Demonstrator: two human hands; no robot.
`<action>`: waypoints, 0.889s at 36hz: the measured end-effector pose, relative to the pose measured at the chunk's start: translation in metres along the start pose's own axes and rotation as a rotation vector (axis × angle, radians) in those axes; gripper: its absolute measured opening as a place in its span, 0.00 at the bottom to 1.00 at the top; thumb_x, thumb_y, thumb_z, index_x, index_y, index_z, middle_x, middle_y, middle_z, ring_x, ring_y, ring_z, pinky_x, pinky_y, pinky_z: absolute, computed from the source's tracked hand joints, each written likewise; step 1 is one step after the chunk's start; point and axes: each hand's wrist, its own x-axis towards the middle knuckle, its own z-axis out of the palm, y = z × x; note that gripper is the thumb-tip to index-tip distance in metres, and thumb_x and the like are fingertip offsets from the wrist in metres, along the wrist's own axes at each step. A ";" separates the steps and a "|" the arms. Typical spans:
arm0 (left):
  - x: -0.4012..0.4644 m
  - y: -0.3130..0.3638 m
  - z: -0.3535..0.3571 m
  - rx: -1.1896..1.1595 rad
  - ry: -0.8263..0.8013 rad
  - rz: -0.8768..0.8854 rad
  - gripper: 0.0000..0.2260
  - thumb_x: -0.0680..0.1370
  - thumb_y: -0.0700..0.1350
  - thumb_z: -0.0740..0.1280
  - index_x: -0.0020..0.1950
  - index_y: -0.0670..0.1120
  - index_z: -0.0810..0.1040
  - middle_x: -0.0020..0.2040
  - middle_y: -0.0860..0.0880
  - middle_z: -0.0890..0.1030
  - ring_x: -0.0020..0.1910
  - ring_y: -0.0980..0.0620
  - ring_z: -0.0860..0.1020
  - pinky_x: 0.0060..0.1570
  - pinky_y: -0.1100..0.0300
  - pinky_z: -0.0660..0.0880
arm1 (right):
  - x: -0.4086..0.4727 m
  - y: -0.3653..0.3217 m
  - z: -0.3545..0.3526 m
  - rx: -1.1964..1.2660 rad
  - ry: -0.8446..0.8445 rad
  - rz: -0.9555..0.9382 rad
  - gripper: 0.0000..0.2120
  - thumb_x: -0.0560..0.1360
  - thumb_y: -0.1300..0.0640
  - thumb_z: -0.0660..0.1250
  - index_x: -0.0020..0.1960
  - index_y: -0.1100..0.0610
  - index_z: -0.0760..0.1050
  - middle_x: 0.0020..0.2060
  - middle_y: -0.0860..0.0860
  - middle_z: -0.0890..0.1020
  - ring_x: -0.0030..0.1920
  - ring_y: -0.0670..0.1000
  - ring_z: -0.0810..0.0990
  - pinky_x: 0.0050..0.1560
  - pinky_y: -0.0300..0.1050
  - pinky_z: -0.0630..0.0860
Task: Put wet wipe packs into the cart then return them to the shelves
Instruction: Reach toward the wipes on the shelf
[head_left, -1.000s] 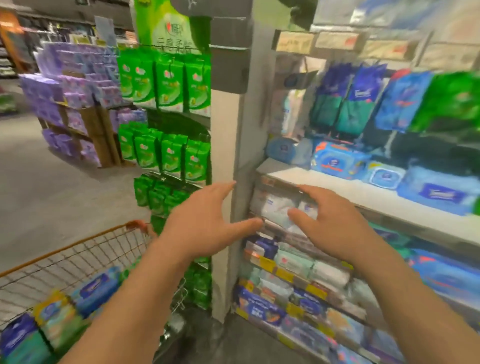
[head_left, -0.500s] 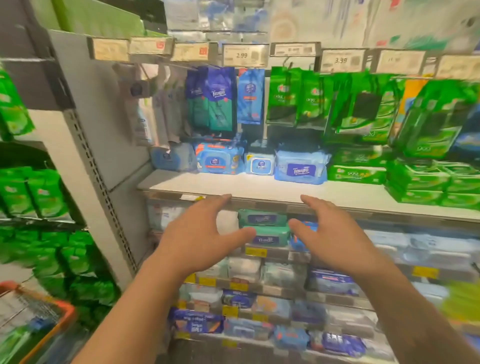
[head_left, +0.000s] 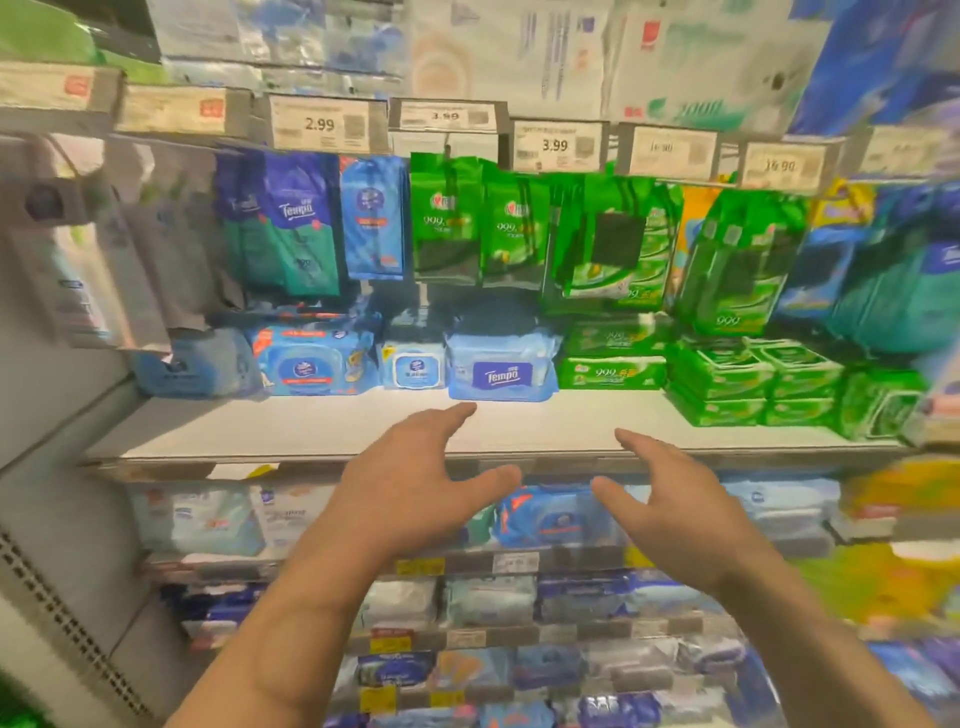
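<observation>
tempo wet wipe pack (head_left: 503, 373), pale blue with a dark blue label, lies flat at the back of a white shelf (head_left: 311, 426) between blue and green packs; left hand (head_left: 410, 493) and right hand (head_left: 675, 512) hover before it, fingers spread wide, holding nothing.
</observation>
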 end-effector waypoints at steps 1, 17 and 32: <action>0.010 0.000 0.001 0.000 -0.005 0.010 0.38 0.72 0.73 0.65 0.79 0.63 0.61 0.77 0.60 0.67 0.76 0.57 0.66 0.73 0.53 0.67 | 0.007 0.001 -0.001 -0.005 0.011 0.009 0.33 0.80 0.41 0.64 0.80 0.49 0.59 0.78 0.46 0.64 0.77 0.47 0.62 0.73 0.40 0.58; 0.156 -0.004 0.001 -0.255 -0.021 0.129 0.47 0.61 0.79 0.59 0.78 0.62 0.66 0.75 0.59 0.71 0.74 0.57 0.70 0.73 0.50 0.68 | 0.118 -0.002 -0.016 0.128 0.237 0.066 0.27 0.78 0.46 0.69 0.75 0.51 0.70 0.70 0.44 0.75 0.69 0.44 0.73 0.67 0.41 0.67; 0.226 0.052 0.018 -0.635 -0.051 0.014 0.42 0.66 0.71 0.72 0.75 0.53 0.72 0.70 0.57 0.78 0.65 0.58 0.77 0.69 0.55 0.72 | 0.209 0.015 -0.053 0.774 0.425 0.132 0.34 0.76 0.39 0.70 0.76 0.55 0.67 0.67 0.46 0.77 0.65 0.47 0.76 0.68 0.48 0.71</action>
